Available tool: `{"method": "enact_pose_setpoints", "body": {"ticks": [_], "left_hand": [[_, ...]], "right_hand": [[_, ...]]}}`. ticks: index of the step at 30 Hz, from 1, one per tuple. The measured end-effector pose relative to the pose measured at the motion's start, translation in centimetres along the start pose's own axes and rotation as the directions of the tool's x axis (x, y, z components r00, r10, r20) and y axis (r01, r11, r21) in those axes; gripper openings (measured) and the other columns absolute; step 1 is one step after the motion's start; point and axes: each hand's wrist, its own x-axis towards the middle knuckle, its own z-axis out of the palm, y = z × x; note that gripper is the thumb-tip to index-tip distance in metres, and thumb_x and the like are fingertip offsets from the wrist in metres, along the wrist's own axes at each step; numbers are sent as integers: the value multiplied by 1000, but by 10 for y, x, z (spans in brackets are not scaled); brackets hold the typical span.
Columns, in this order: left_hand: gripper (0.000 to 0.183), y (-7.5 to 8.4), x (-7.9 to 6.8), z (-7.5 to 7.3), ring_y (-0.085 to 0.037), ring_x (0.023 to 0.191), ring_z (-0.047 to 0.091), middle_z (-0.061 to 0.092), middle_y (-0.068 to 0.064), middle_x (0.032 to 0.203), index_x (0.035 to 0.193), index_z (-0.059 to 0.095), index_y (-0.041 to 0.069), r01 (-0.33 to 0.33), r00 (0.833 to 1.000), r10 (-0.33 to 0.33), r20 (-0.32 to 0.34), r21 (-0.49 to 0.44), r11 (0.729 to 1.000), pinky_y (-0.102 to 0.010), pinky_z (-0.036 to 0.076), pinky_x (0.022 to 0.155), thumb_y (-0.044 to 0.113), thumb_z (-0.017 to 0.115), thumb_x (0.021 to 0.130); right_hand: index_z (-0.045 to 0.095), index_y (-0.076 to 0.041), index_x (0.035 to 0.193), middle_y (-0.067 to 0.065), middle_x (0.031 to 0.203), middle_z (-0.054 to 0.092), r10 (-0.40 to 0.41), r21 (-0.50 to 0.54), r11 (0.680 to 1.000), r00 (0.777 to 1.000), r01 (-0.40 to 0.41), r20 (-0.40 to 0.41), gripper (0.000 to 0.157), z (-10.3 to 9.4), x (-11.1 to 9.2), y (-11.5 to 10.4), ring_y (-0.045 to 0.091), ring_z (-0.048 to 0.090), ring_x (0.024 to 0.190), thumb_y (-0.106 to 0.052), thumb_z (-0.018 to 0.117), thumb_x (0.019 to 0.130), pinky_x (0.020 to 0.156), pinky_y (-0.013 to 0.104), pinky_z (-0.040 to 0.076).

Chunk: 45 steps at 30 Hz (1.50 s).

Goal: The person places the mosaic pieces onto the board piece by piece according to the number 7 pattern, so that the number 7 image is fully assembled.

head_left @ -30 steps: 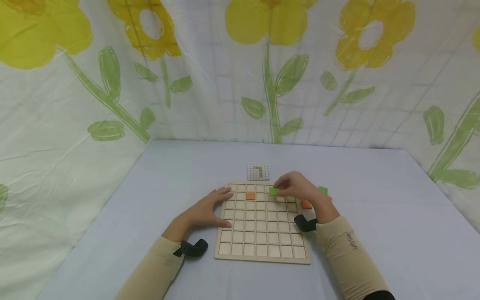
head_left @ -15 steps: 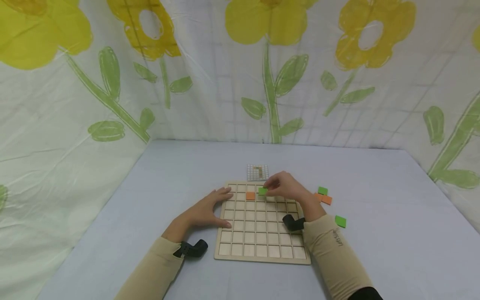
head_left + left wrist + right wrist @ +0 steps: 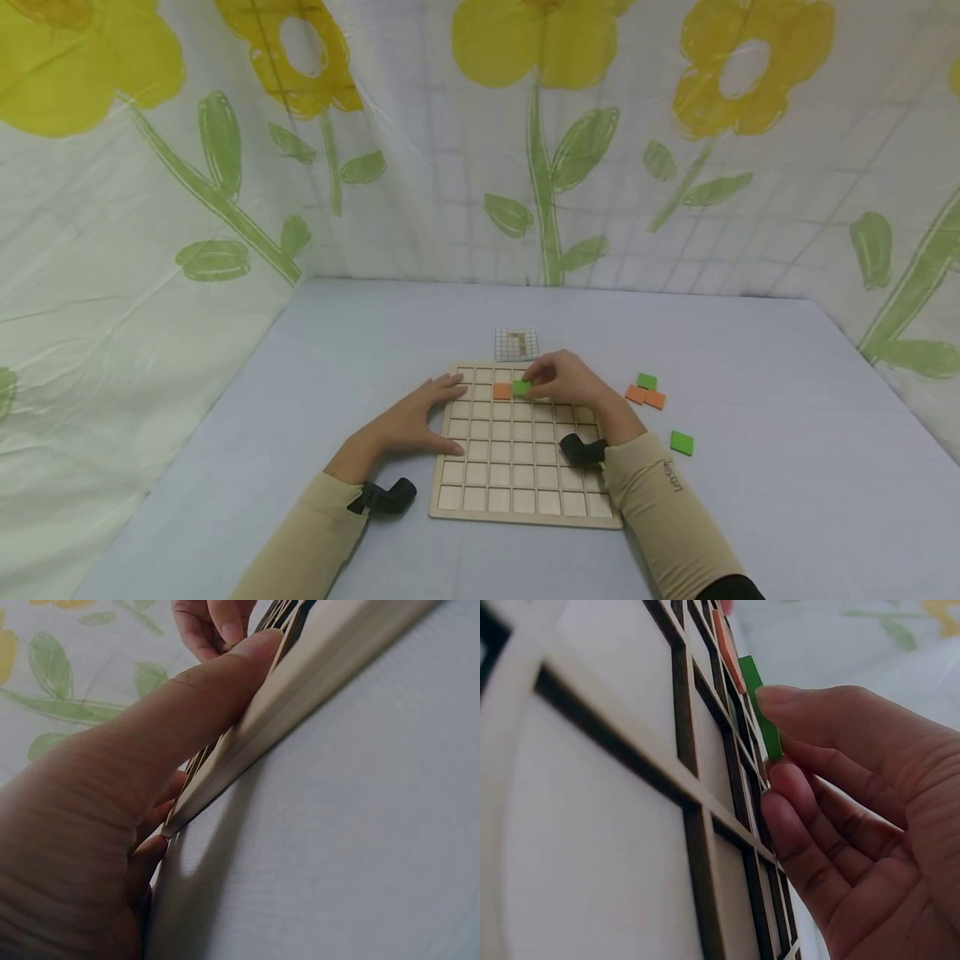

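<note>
A wooden grid board [image 3: 525, 518] lies on the table, its square cells bounded by raised strips. In the second row from the far side sits an orange tile [image 3: 502, 391]. My right hand [image 3: 573, 385] pinches a green tile [image 3: 521, 388] right beside it; in the right wrist view the green tile [image 3: 760, 709] stands slightly proud of the grid between thumb and fingers. My left hand [image 3: 411, 418] rests on the board's left edge with fingers spread. Its thumb [image 3: 225, 682] lies over the rim in the left wrist view.
Beyond the board lies a small printed grid card [image 3: 516, 344]. To the right are a green tile [image 3: 647, 381], two orange tiles [image 3: 655, 400] close to it, and another green tile [image 3: 682, 442] nearer. A flower-print curtain [image 3: 420, 200] hangs behind the table.
My right hand has moved left across the board with the green tile and lowered it beside the orange one. The left hand has stayed in place.
</note>
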Motion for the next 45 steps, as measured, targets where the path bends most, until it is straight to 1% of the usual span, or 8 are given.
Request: {"method": "enact_pose_setpoints", "body": {"ticks": [13,22,38,45], "left_hand": [[97,0,1,0,-19,146,12,23,5,155,141,41,16,4,1000,-4,0,3,1000,-44,10,120,54,80,61],[97,0,1,-1,-20,146,12,23,5,155,141,41,15,-11,1000,11,2,3,1000,-43,9,120,54,80,62],[97,0,-2,-1,-22,146,11,24,5,155,141,41,17,-3,1000,3,-1,-17,1000,-45,9,120,54,80,61],[96,1,-2,-2,-23,146,10,23,6,155,142,40,18,-5,1000,5,1,-10,1000,-46,10,120,55,79,62]], "right_hand": [[70,-3,95,10,88,68,-15,17,1000,1000,15,-1,22,3,1,5,11,61,78,-13,76,76,70,26,53],[69,-3,95,9,88,67,-19,15,1000,1000,19,7,21,4,1,5,10,59,77,-12,75,77,70,25,53],[69,-3,94,8,86,67,-22,-1,1000,1000,22,15,20,4,2,3,9,58,76,-11,75,77,69,24,52],[69,-3,99,9,93,68,-11,-24,1000,1000,12,27,25,0,0,1,13,61,82,-14,75,77,73,26,54]]}}
